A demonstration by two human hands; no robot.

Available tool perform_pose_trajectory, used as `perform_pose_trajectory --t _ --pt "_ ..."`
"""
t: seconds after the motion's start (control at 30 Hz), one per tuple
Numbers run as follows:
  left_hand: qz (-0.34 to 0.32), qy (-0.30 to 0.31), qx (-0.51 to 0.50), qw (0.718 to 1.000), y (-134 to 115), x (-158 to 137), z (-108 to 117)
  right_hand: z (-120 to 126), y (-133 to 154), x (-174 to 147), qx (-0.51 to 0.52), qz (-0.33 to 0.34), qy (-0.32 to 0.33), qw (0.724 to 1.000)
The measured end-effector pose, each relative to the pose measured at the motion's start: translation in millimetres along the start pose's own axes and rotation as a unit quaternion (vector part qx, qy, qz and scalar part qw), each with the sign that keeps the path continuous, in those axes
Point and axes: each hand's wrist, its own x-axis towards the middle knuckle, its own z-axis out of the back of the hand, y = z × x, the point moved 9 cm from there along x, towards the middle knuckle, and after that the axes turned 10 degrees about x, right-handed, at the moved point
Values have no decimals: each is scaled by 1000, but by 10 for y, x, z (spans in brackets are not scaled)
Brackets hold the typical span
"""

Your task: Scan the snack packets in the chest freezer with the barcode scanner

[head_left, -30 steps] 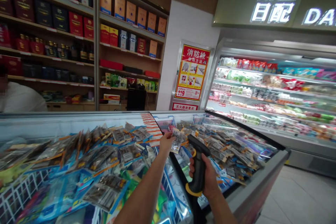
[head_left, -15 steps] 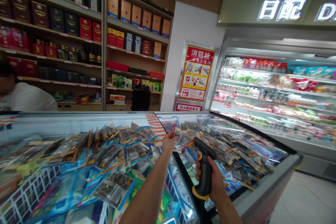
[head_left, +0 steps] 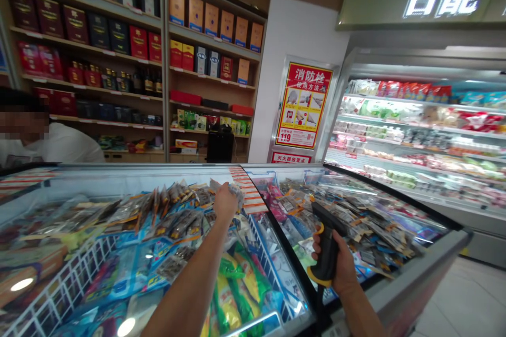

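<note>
With my right hand [head_left: 343, 263] I grip a black and yellow barcode scanner [head_left: 327, 253] by its handle, above the front of the freezer. My left hand [head_left: 226, 201] reaches far forward, its fingers closed on a small clear packet [head_left: 237, 196] that shows partly past the hand. Just left of that hand lies a long row of dark, orange-edged packets [head_left: 190, 221] on the freezer's glass. A heap of similar packets [head_left: 356, 221] spreads to the right of the scanner.
The chest freezer [head_left: 427, 263] has a black divider and white wire baskets [head_left: 67, 284] inside. Green and yellow bags [head_left: 237, 289] lie under the glass. A person in a white shirt [head_left: 71, 145] leans at the far left. Liquor shelves and a lit chiller [head_left: 415, 131] stand behind.
My left hand has carried the packet leftward, from over the divider to the left-hand packet row. The scanner sits further right in the picture. The view has shifted slightly left.
</note>
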Motion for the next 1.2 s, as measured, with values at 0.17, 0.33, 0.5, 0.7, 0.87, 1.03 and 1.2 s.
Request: perform_pose_trajectory --t 0.17,0.33,0.5,0.7,0.87,1.03,1.2 --pt "-131 11 185 974 -400 -208 -127 10 11 -6 -6 2 -1 1000" --pt "-208 135 238 939 -529 -348 -660 17 18 1 -14 6 5 1000" --pt "-185 129 280 933 -186 -73 -591 15 21 -2 -8 8 -1 1000" --pt "-175 97 284 938 -224 25 -440 11 85 -16 -6 32 -7 999" --pt "-146 192 131 961 -758 -323 -923 35 110 -19 -6 42 -17 999" --pt "-124 227 109 960 -1175 -656 -1396 81 124 -23 -9 54 -26 998" --pt "-112 216 132 961 -1326 -743 -1643 62 117 -20 -13 61 -17 998"
